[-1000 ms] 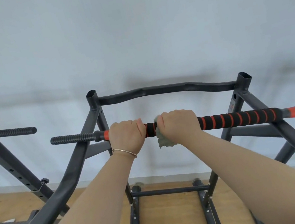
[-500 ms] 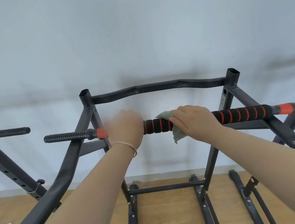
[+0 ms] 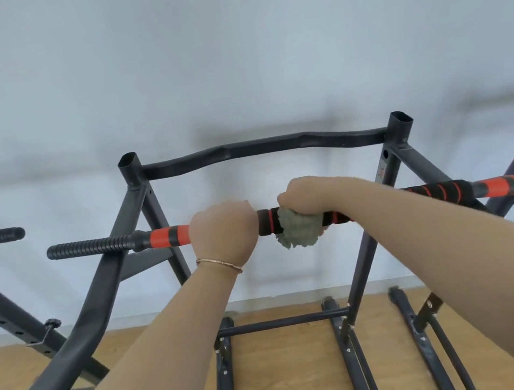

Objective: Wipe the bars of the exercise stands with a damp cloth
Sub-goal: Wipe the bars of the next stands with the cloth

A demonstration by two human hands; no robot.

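One black steel exercise stand [image 3: 261, 147], mid-wipe along its black-and-orange foam-padded bar [image 3: 160, 239].
Gripped bare by left hand [image 3: 223, 235], fingers wrapped round, probably to steady it; just beside, crumpled grey-green damp cloth [image 3: 296, 231] clamped onto the foam under curled fingers of right hand [image 3: 311, 197].

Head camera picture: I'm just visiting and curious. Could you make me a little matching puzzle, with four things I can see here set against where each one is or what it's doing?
Things
1. cloth
2. left hand
3. bent black crossbar
4. bracelet

Places or states
A. farthest back, touched by nothing
B. bunched on the padded bar under the right hand
C. round the wrist
D. grips the padded bar bare, no cloth under it

Pairs: 1-B, 2-D, 3-A, 4-C
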